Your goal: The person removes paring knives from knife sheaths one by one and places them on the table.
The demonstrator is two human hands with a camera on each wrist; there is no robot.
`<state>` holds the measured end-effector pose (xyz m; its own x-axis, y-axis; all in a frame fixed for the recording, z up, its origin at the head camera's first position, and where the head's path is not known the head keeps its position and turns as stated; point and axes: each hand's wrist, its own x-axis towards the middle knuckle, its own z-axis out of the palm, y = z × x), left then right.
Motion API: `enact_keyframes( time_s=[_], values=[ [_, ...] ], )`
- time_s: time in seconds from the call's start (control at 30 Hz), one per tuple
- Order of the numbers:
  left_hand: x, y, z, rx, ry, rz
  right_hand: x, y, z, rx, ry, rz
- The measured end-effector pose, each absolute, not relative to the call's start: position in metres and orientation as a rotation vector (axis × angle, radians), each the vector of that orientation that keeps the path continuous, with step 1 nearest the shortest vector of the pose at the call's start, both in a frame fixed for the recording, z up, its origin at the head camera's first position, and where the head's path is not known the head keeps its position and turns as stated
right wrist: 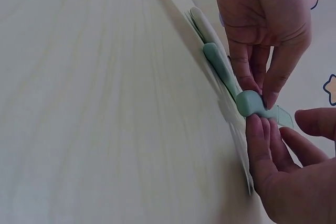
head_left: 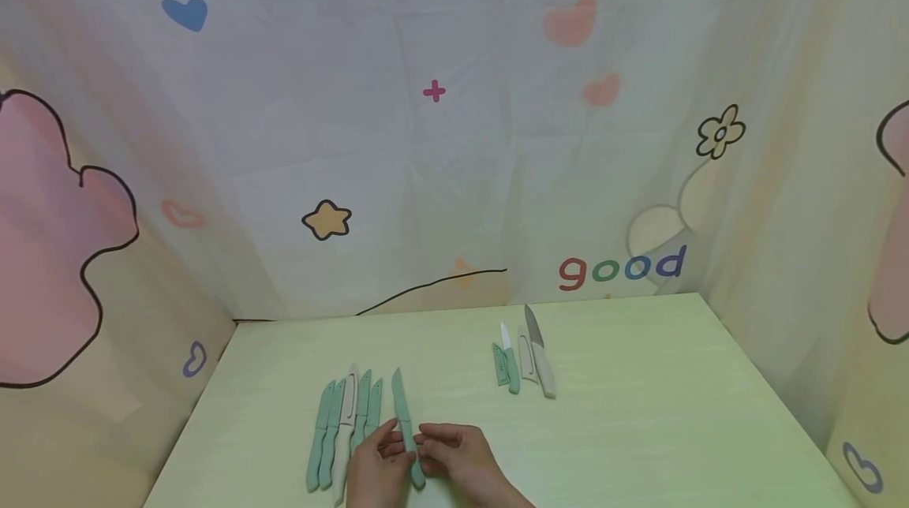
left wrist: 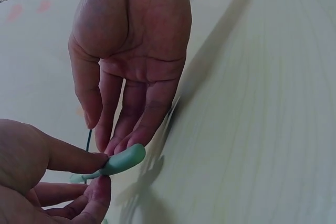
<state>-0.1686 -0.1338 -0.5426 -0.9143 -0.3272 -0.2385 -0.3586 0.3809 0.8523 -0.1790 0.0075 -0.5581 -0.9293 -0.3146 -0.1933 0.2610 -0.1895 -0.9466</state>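
Note:
A green knife in a green sheath (head_left: 401, 397) tilts between both hands, its butt toward me. My left hand (head_left: 379, 467) pinches the knife's green handle (right wrist: 249, 103) between thumb and fingers. From the other side, my right hand (head_left: 461, 457) touches the handle with its fingertips; its thumb (right wrist: 317, 123) stands apart from the knife in the right wrist view. Left of the hands lies a row of sheathed knives: several green knives (head_left: 317, 445) and one white knife (head_left: 344, 445). The left hand partly covers the row's right end.
Farther back on the pale table (head_left: 639, 413) lie a bare-bladed green paring knife (head_left: 511, 370) beside its green sheath (head_left: 500, 364) and a bare-bladed white knife (head_left: 543, 370) beside its white sheath (head_left: 527, 358). A printed curtain (head_left: 426, 177) hangs behind the table and along its sides.

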Motion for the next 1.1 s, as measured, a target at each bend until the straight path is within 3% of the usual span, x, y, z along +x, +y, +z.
enact_keyframes(
  time_s=[1.1],
  values=[
    [-0.167, -0.117, -0.544, -0.245, 2.306, 1.977, -0.189, 0.032, -0.557, 0.052, 1.753, -2.212]
  ],
)
